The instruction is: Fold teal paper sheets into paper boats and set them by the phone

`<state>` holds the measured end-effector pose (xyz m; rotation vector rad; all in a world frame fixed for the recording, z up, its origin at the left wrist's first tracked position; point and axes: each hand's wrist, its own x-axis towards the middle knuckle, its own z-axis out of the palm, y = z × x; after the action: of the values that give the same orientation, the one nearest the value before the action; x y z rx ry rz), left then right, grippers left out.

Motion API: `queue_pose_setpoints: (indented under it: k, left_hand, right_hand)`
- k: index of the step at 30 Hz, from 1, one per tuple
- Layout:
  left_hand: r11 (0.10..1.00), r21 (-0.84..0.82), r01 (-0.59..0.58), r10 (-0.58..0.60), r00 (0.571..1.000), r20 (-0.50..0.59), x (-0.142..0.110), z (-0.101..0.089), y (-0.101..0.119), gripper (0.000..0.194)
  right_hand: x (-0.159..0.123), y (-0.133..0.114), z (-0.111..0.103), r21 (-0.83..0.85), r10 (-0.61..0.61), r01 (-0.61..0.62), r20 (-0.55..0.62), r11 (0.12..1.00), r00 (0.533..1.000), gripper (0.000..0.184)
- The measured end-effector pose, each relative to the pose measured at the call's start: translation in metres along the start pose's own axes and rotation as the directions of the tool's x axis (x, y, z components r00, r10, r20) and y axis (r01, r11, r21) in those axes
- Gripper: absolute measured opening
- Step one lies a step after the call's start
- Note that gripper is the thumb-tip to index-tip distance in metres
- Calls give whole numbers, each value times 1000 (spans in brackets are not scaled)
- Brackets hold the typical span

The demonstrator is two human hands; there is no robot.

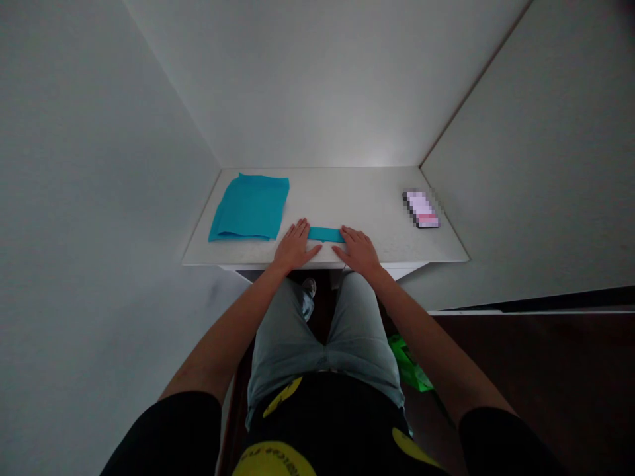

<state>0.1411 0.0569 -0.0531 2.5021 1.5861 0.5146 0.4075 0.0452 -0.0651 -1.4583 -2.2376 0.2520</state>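
Observation:
A narrow teal strip, folded flat (326, 235), lies on the white tabletop (347, 192) near its front edge; whether it is cloth or paper I cannot tell. My left hand (296, 244) rests flat over the strip's left end, fingers stretched forward and thumb out to the side. Over the right end lies my right hand (358, 250), also flat, its thumb pointing inward. The two thumbs are apart, below the strip. Both ends of the strip are hidden under my fingers. Left of my left hand is a stack of larger teal sheets (252, 206) with uneven edges.
A phone (421, 209), its screen lit and blurred, lies at the tabletop's right side. White walls (317, 86) enclose the table at the back and both sides. On the dark floor to the right of my legs sits a bright green bag (409, 363).

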Motion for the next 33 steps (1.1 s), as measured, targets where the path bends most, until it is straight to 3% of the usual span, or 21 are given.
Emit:
queue_pose_setpoints:
  k: [5, 10, 16, 18, 20, 22, 26, 29, 33]
  left_hand:
    - [981, -190, 45, -73, 987, -145, -5, -3, 0, 55]
    - [917, -392, 70, -151, 972, -179, -5, -3, -4, 39]
    - [872, -485, 63, -248, 911, -329, -5, 1, -6, 55]
    - [865, -496, 78, -287, 887, -361, -5, 2, -7, 56]
    - [855, -509, 97, -315, 878, -361, -6, 2, -8, 53]
    - [856, -507, 103, -314, 883, -350, -6, 3, -8, 48]
    - [880, -460, 117, -288, 902, -322, -6, 4, -10, 45]
    - [896, -426, 124, -280, 903, -326, -5, 3, -10, 45]
    - [919, -376, 123, -253, 913, -319, -6, -1, -7, 40]
  right_hand:
    - [-6, 3, -12, 58, 11, -8, -47, 998, 999, 60]
    - [-2, 6, -22, 129, 40, -39, -5, 991, 999, 39]
    - [7, 13, -42, 76, -70, 70, 6, 995, 998, 41]
    - [9, 26, -53, 99, -45, 46, -19, 994, 999, 46]
    - [10, 46, -68, 143, 64, -56, -52, 988, 997, 52]
    - [10, 71, -85, 179, 242, -223, -91, 958, 966, 59]
    - [10, 117, -117, 171, 526, -500, -190, 849, 829, 59]
    - [11, 139, -129, 146, 601, -584, -233, 799, 764, 53]
    - [13, 152, -129, 113, 643, -637, -236, 763, 729, 45]
